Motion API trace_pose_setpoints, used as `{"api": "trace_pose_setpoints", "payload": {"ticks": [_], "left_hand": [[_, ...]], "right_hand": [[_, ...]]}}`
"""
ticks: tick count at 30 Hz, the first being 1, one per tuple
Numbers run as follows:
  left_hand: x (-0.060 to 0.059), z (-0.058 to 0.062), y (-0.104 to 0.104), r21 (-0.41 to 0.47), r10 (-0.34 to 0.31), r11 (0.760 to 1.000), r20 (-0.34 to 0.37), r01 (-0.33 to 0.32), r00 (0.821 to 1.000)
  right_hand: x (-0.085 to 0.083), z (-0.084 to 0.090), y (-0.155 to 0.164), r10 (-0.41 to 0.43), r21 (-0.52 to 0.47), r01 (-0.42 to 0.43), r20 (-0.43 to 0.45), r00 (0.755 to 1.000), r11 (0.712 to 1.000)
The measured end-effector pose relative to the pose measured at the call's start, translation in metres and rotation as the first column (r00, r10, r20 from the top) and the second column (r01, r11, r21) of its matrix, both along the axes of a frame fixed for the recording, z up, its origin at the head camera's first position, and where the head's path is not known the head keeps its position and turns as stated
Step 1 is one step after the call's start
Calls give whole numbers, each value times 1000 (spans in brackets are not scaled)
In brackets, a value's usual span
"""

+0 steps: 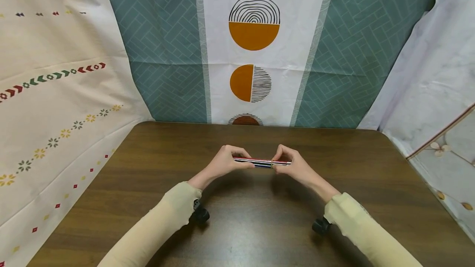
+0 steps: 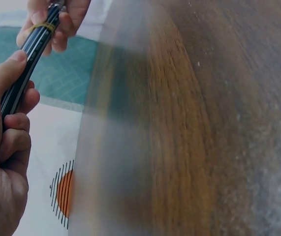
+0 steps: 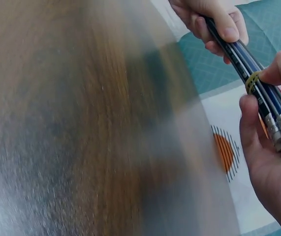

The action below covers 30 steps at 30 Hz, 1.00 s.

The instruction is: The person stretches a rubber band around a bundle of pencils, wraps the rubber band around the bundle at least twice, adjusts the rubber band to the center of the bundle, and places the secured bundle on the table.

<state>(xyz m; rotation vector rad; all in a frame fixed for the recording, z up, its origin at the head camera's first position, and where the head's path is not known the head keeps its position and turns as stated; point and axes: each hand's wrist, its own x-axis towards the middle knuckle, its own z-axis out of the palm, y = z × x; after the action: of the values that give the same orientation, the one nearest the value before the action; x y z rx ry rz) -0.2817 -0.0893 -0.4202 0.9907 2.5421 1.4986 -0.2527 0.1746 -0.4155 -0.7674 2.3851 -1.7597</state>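
Note:
A bundle of striped pencils (image 1: 262, 163) is held level above the table, between both hands. My left hand (image 1: 222, 164) grips one end of it, thumb along the near side and fingers curled behind. Around the bundle, towards the other end, runs a yellowish rubber band (image 3: 252, 82). My right hand (image 1: 295, 167) pinches at that band with thumb and forefinger. Metal ferrules and erasers (image 3: 279, 132) stick out past the band on the right-hand side, as the right wrist view shows. In the left wrist view, the pencils' left end is hidden inside the left hand.
Below the hands lies a dark brown wooden table (image 1: 245, 226) with a glossy top. A green and white patterned cloth (image 1: 170, 73) hangs behind it. Pale printed cloths flank the left and right sides. Small black cameras are strapped at both wrists.

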Motion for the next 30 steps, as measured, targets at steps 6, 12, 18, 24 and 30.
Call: {"api": "trace_pose_setpoints", "payload": {"ticks": [6, 12, 18, 24, 30], "left_hand": [[1, 1, 0, 24, -5, 1000, 13, 4, 1000], [2, 4, 1, -3, -27, 1000, 12, 27, 1000], [1, 5, 4, -7, -19, 1000, 9, 19, 1000], [2, 5, 9, 4, -17, 1000, 14, 17, 1000], [5, 6, 12, 29, -18, 999, 15, 18, 1000]], "right_hand": [[3, 2, -3, 9, 27, -10, 49, 999, 1000], [5, 0, -1, 45, 94, -59, 145, 988, 994], [2, 0, 6, 72, 78, -75, 43, 996, 994], [-2, 10, 9, 53, 121, -46, -59, 997, 992], [1, 14, 4, 38, 100, -34, -37, 999, 994]]}}
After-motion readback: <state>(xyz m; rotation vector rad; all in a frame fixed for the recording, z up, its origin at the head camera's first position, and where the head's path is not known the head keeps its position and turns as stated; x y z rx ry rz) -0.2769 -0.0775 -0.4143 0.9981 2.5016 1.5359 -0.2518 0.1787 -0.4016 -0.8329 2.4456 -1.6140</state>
